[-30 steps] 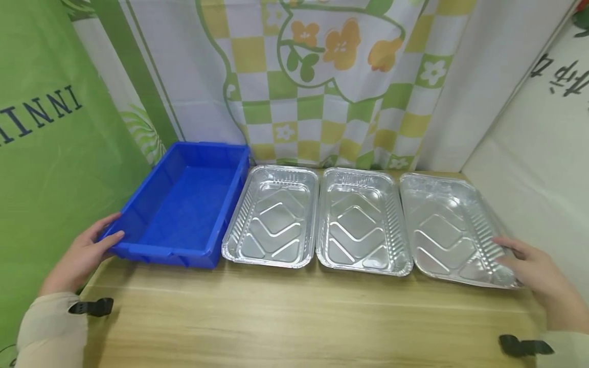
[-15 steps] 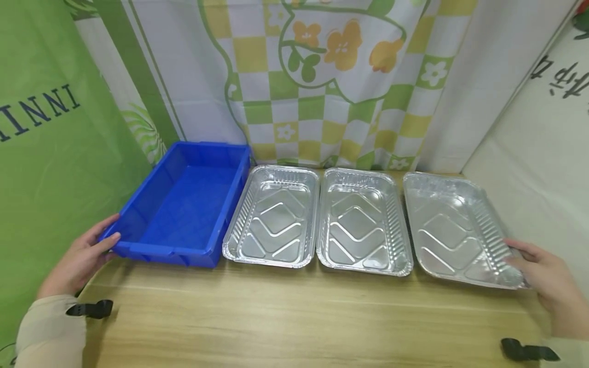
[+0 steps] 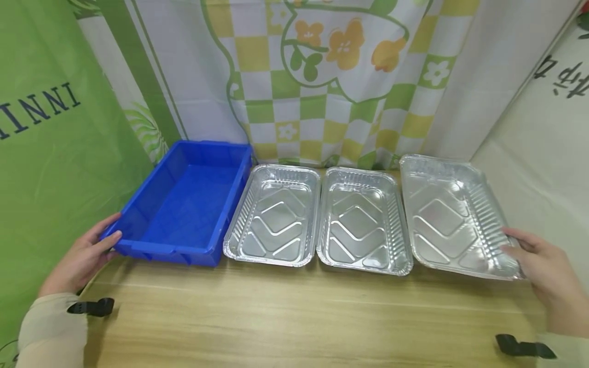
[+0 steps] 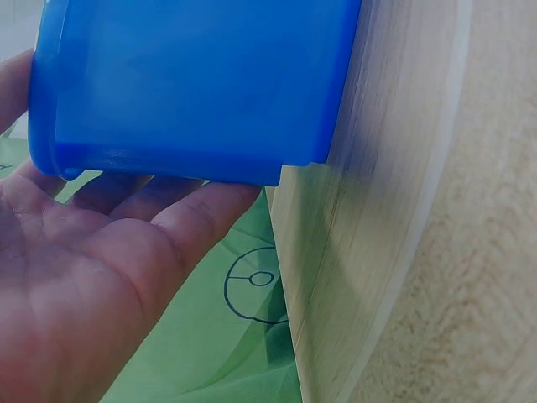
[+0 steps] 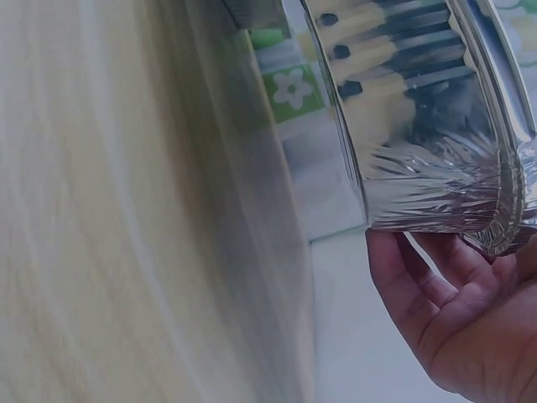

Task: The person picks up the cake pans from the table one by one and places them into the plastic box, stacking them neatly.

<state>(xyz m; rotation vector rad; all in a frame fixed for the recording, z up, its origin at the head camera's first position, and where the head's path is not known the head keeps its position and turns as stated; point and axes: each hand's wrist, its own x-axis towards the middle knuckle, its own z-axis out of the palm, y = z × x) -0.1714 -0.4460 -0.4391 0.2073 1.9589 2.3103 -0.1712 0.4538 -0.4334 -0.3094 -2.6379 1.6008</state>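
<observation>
A blue plastic bin (image 3: pixel 186 204) stands at the left of the table. My left hand (image 3: pixel 85 255) holds its near left corner, thumb over the rim and the other fingers along the outer wall, as the left wrist view also shows. At the far right, my right hand (image 3: pixel 540 263) grips an aluminium foil tray (image 3: pixel 453 220) by its right rim near the front corner. That tray is raised off the table, a gap showing beneath it in the right wrist view. Two more foil trays, one in the middle (image 3: pixel 359 225) and one beside the bin (image 3: pixel 276 220), lie side by side.
The wooden table (image 3: pixel 294 312) spreads in front of the row. Behind it hangs a checked curtain (image 3: pixel 317 112), with a green cloth (image 3: pixel 50 168) on the left and a pale cloth wall (image 3: pixel 543 168) on the right.
The rightmost foil tray first shifts slightly right, then its far end rises as my right hand lifts it. My left hand and the blue bin stay nearly still.
</observation>
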